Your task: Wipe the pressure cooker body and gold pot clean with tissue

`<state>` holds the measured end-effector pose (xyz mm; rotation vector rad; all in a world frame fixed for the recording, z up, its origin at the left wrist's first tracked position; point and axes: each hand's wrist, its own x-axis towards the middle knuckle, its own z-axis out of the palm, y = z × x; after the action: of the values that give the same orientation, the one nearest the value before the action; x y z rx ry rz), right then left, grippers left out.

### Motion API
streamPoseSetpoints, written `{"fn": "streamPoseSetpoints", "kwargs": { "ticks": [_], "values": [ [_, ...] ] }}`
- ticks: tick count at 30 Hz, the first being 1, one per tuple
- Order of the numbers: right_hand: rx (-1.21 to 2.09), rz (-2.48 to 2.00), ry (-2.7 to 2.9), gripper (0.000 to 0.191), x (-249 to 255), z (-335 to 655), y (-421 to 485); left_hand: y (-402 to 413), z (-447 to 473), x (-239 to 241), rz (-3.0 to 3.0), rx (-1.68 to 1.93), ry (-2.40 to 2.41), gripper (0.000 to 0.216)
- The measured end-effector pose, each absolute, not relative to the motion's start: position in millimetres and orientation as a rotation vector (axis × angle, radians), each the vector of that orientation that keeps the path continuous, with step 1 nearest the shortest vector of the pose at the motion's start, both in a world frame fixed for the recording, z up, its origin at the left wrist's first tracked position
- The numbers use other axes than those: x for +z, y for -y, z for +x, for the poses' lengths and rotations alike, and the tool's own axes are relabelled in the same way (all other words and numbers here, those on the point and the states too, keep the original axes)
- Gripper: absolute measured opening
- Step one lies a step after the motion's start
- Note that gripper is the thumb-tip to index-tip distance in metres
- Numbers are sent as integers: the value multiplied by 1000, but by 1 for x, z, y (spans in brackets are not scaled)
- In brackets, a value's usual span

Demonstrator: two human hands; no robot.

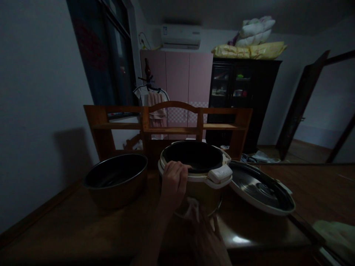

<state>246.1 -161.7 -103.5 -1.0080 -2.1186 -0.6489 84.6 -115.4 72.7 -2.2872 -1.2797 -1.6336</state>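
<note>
An electric pressure cooker (206, 192) without its lid stands on the wooden desk, its dark inside facing up. My left hand (174, 181) is closed over the near left part of its pale rim, fingers curled at the edge. Low on the front of the cooker, my right hand (206, 232) has a thin white cloth (191, 208) at its fingers, against the body. Dim light blurs the right fingertips. To the left sits a dark inner pot (118, 181). On the right lies the round cooker lid (260, 186), its metal underside up.
A low wooden shelf (172, 130) runs along the back of the desk (83, 229). The wall (41, 111) closes off the left side. Pale fabric (337, 234) lies beyond the desk's right edge. Farther back are pink cabinets (177, 77) and a dark cupboard (266, 92).
</note>
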Motion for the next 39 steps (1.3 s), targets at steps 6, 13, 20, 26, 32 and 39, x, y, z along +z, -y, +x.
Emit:
{"fn": "streamPoseSetpoints", "kwargs": {
  "ticks": [6, 13, 20, 26, 32, 39],
  "values": [
    [-207, -1329, 1826, 78, -81, 277, 169, 113, 85, 72, -2261, -1607, 1235, 35],
    [233, -1195, 1855, 71, -62, 267, 180, 110, 85, 70, -2232, -1599, 1242, 34],
    [11, -1099, 2055, 77, -80, 245, 184, 110, 86, 70, -2226, -1578, 1225, 33],
    [-241, -1066, 2157, 80, -84, 232, 176, 110, 85, 69, -2216, -1573, 1236, 33],
    [-170, -1284, 1901, 79, -85, 254, 164, 111, 86, 69, -2208, -1552, 1248, 32],
    [57, -1334, 1836, 73, -67, 269, 168, 106, 86, 67, -2172, -1533, 1252, 31]
  ]
}}
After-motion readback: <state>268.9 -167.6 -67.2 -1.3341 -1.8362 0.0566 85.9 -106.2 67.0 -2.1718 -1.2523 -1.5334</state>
